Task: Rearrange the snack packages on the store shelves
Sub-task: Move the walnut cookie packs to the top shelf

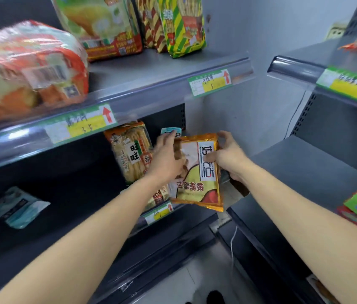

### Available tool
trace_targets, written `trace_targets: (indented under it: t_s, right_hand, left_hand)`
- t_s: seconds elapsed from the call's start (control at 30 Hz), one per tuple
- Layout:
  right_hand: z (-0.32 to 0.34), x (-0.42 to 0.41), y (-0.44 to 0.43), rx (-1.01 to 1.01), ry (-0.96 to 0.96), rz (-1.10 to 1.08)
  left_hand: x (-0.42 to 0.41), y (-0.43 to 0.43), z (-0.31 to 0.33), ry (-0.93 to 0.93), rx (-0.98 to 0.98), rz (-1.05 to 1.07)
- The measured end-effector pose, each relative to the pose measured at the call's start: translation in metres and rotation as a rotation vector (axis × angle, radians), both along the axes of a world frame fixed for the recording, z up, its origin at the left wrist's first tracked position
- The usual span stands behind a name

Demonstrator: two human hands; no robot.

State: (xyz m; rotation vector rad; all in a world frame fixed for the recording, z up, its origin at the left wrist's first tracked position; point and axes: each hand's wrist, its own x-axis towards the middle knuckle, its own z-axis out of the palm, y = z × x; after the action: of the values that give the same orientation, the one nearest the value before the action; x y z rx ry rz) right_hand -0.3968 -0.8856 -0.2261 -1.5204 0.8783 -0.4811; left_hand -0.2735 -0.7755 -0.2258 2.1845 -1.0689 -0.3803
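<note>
Snack aisle: left hand [168, 155] and right hand [228, 157] each grip 1 side of a gold snack package [197, 187], held tilted just beside a rice cracker pack [129, 150].

Arms: I held both out, bare. Left hand [168, 159]: gripped pack [197, 194] edge. Right hand [228, 157]: thumb pinched its front, fingers behind.

A price label [210, 83] hung above the grip, a second label [160, 213] just below it. A white cable [231, 246] trailed lower right, and a dark shoe [216, 297] stood far beneath.
</note>
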Motion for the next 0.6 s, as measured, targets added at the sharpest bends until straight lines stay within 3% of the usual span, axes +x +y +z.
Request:
trace_targets:
  t_s: [0.17,0.3,0.47,0.6]
  right_hand:
    - [0.016,-0.006,0.051,-0.188,0.088,0.120]
    - [0.016,-0.006,0.087,-0.245,0.118,0.232]
    - [0.024,0.004,0.127,-0.305,0.115,0.331]
    - [0.040,0.011,0.149,-0.383,0.120,0.446]
  left_hand:
    - [-0.003,0.046,0.024,0.090,0.100,-0.218]
    - [-0.004,0.090,0.034,0.137,0.093,-0.237]
    - [-0.007,0.140,0.039,-0.013,0.072,-0.130]
    - [-0.019,0.176,0.054,-0.302,0.092,-0.032]
